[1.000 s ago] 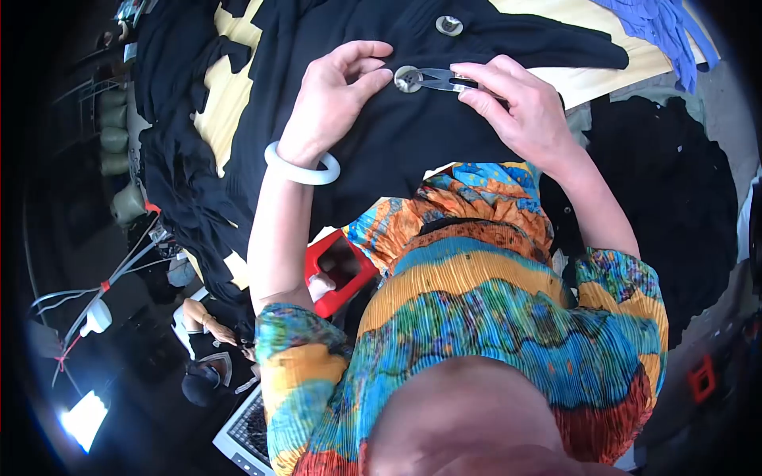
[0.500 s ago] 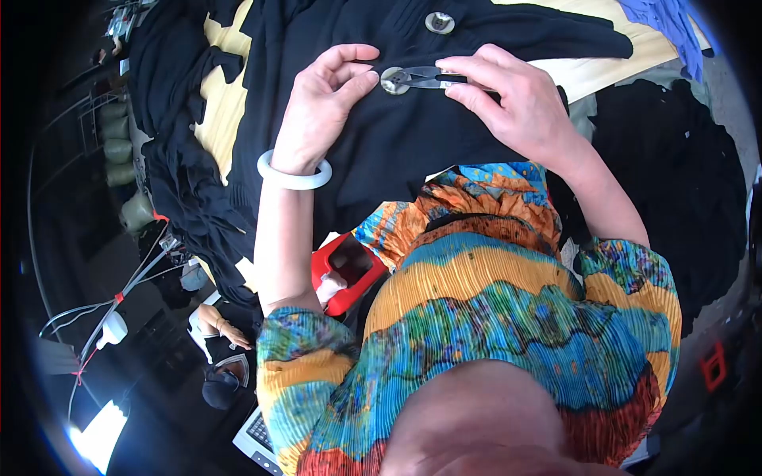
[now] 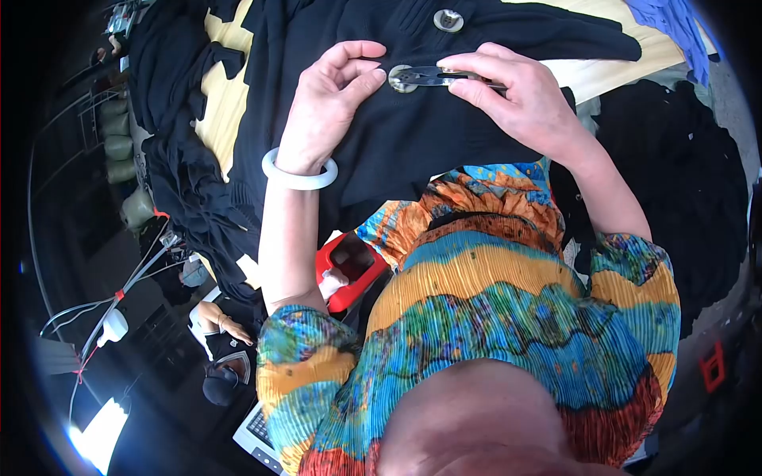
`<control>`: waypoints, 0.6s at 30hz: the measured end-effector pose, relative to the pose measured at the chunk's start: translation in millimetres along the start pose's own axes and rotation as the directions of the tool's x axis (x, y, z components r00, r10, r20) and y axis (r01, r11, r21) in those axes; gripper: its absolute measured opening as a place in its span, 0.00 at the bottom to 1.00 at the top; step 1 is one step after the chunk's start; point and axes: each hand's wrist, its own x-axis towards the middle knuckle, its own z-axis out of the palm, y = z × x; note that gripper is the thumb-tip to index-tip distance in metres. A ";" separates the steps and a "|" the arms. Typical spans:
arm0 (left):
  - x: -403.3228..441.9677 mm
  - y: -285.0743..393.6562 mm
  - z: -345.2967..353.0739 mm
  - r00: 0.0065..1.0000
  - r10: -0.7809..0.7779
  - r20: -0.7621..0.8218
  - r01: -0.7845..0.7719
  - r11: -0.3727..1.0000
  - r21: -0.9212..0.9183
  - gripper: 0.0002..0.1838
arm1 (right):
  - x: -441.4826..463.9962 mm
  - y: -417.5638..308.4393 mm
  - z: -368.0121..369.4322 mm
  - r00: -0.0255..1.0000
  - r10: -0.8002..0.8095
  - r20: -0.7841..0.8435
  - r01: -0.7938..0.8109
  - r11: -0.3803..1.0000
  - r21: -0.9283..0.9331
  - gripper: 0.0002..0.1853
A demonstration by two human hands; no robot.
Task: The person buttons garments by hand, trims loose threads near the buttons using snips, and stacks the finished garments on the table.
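A dark knit garment (image 3: 421,135) lies spread before me with two large pale-rimmed buttons on it. My right hand (image 3: 512,95) is closed on small metal snips (image 3: 432,76), whose blades point left and lie over the nearer button (image 3: 399,78). Just left of that button is my left hand (image 3: 337,91), thumb and index finger curled toward each other at its edge; whether they pinch a thread or cloth is too small to tell. The other button (image 3: 448,21) lies farther up on the garment.
More dark cloth (image 3: 190,159) covers the wooden table (image 3: 221,111) at left. A red container (image 3: 359,289) stands below my left forearm. Purple cloth (image 3: 675,32) hangs at upper right. Another person (image 3: 222,321), a lit lamp (image 3: 101,432) and cables are at lower left.
Both hands, the snips and the buttons shifted left in the view, then slightly back right. The snips' blades now reach farther over the button and look closer together.
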 end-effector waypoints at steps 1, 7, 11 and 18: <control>0.1 -0.5 -0.2 1.000 0.002 -0.002 -0.002 1.000 0.002 0.13 | 0.2 0.8 0.1 1.000 0.004 0.007 -0.004 1.000 0.009 0.13; 0.3 -0.1 -0.5 1.000 0.002 0.000 -0.002 1.000 0.001 0.13 | 2.1 2.7 3.9 1.000 0.027 0.004 -0.027 0.997 0.077 0.12; 0.2 -0.7 -0.7 1.000 -0.001 0.004 0.001 1.000 -0.015 0.13 | 1.9 3.8 6.1 0.999 0.053 0.000 -0.052 0.989 0.140 0.12; -1.3 2.3 0.7 1.000 -0.005 0.005 0.005 1.000 0.001 0.12 | -1.0 5.9 12.3 0.998 -0.008 -0.062 0.016 0.993 0.114 0.11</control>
